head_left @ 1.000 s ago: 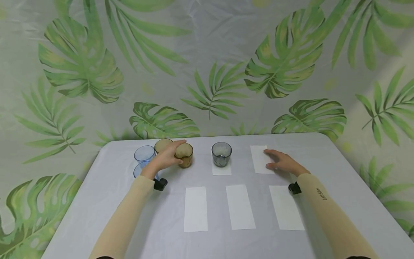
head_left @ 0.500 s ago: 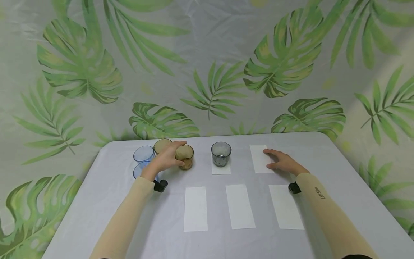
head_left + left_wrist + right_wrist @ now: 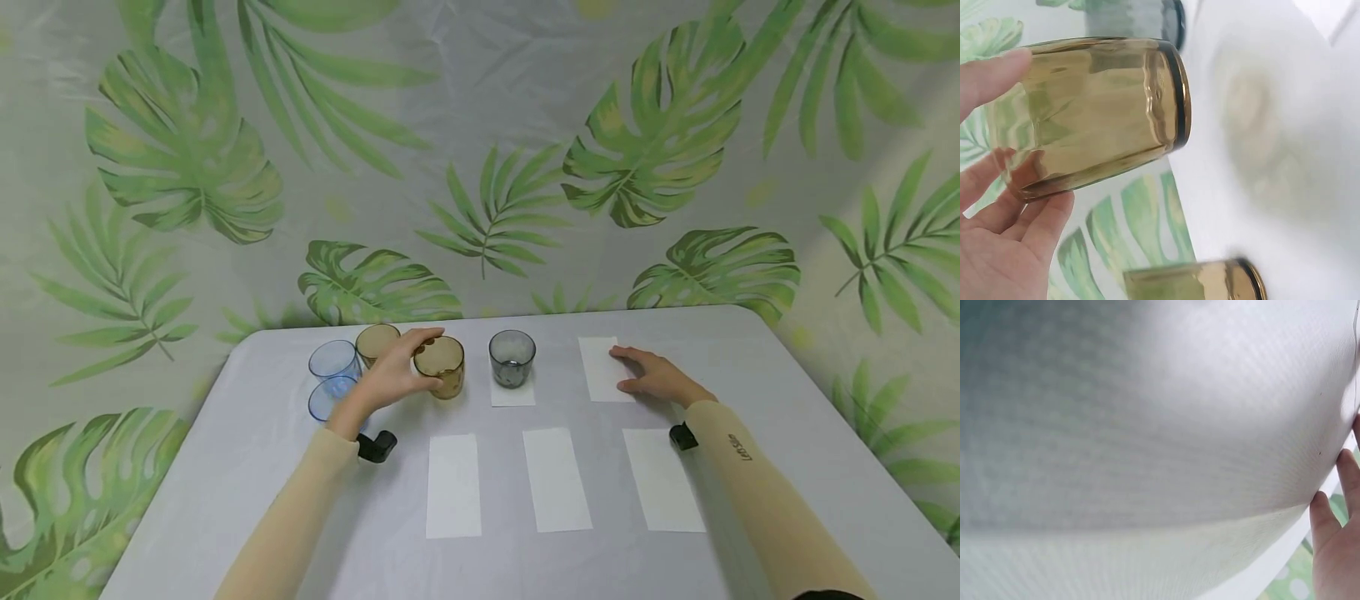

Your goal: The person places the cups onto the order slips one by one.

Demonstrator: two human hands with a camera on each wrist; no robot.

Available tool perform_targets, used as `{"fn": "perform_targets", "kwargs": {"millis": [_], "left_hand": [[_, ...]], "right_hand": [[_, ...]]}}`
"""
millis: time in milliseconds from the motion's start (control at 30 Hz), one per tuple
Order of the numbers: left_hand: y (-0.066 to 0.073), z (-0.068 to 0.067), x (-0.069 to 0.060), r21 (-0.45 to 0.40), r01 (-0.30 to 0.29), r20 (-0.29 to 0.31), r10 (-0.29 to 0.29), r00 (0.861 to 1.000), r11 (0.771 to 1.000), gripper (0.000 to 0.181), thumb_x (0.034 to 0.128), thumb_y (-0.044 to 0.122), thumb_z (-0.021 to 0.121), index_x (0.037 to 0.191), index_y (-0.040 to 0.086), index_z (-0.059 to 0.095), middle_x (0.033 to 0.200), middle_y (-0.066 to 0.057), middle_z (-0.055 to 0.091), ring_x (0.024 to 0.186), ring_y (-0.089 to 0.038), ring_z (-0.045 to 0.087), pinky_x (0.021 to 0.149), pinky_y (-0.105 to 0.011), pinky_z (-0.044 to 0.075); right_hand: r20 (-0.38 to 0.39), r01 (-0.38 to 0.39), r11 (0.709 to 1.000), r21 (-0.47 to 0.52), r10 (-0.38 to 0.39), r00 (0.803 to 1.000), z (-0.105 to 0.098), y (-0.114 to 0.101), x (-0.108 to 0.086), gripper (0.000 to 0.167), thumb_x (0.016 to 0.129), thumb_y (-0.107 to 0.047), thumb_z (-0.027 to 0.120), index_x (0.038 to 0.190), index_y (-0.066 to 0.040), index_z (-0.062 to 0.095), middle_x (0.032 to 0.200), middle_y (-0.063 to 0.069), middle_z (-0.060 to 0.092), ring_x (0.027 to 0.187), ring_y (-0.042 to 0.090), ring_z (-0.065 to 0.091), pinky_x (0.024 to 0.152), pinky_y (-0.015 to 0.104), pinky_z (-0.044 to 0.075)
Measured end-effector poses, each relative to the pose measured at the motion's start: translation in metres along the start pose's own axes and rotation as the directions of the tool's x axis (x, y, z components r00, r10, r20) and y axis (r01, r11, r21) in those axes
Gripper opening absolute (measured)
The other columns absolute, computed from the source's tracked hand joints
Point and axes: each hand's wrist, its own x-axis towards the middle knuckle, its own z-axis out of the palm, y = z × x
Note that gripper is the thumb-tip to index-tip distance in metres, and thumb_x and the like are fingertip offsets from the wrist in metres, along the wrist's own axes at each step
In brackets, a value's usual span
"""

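My left hand (image 3: 393,375) grips an amber glass (image 3: 441,367) by its rim, thumb and fingers on opposite sides. In the left wrist view the same glass (image 3: 1104,106) appears raised off the white cloth. A second amber glass (image 3: 377,340) stands behind that hand. Two blue glasses (image 3: 332,358) stand left of it, the nearer one partly hidden by the hand. Right of the held glass, a grey glass (image 3: 512,358) stands on a white paper slip. My right hand (image 3: 660,377) rests with relaxed fingers at the right edge of the back-right paper slip (image 3: 598,371), holding nothing.
Three white paper slips lie in the front row: left (image 3: 453,486), middle (image 3: 557,479) and right (image 3: 663,481). White cloth covers the table (image 3: 300,517). A leaf-patterned curtain (image 3: 495,100) hangs behind its far edge.
My left hand has moved slightly right and lifted the amber glass away from the other glasses, toward the grey one. The right hand has stayed in place.
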Motion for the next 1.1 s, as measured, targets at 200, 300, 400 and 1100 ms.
{"fn": "perform_targets", "kwargs": {"millis": [200,300,400,1100], "left_hand": [[0.012,0.006,-0.002,-0.117,-0.084,-0.028,0.082,0.996,0.99,0.075,0.0768,0.006,0.08,0.141,0.002,0.043,0.138,-0.014,0.047,0.123,-0.031,0.046,0.105,-0.04,0.04],[0.019,0.009,-0.002,-0.15,-0.12,-0.034,0.116,0.993,0.981,0.074,0.0764,0.004,0.08,0.141,0.0,0.043,0.137,-0.015,0.047,0.123,-0.03,0.046,0.106,-0.039,0.04],[0.026,0.013,-0.001,-0.154,-0.134,-0.033,0.13,0.991,0.979,0.075,0.0756,0.004,0.081,0.141,0.0,0.043,0.137,-0.015,0.048,0.123,-0.03,0.046,0.106,-0.038,0.04],[0.061,0.063,0.03,-0.304,-0.222,0.021,0.24,0.971,0.926,0.079,0.0732,0.004,0.083,0.141,0.001,0.043,0.136,-0.018,0.047,0.121,-0.035,0.046,0.106,-0.047,0.039]], "right_hand": [[0.004,-0.002,1.0,-0.002,0.002,1.0,-0.001,-0.002,-0.001,0.068,0.087,-0.024,0.071,0.142,0.002,0.04,0.147,0.032,0.026,0.134,0.051,0.02,0.108,0.064,0.018],[0.007,0.006,1.0,-0.008,-0.006,1.0,-0.001,-0.004,-0.001,0.068,0.088,-0.023,0.07,0.142,0.003,0.039,0.147,0.032,0.026,0.134,0.052,0.02,0.108,0.064,0.018],[0.009,0.011,1.0,-0.006,-0.011,1.0,-0.001,-0.005,-0.001,0.067,0.088,-0.023,0.07,0.142,0.003,0.039,0.147,0.032,0.026,0.134,0.051,0.019,0.109,0.064,0.017],[0.019,0.006,1.0,-0.006,-0.006,1.0,0.0,-0.001,0.0,0.067,0.088,-0.022,0.069,0.142,0.004,0.039,0.148,0.032,0.024,0.135,0.05,0.018,0.11,0.063,0.016]]}}
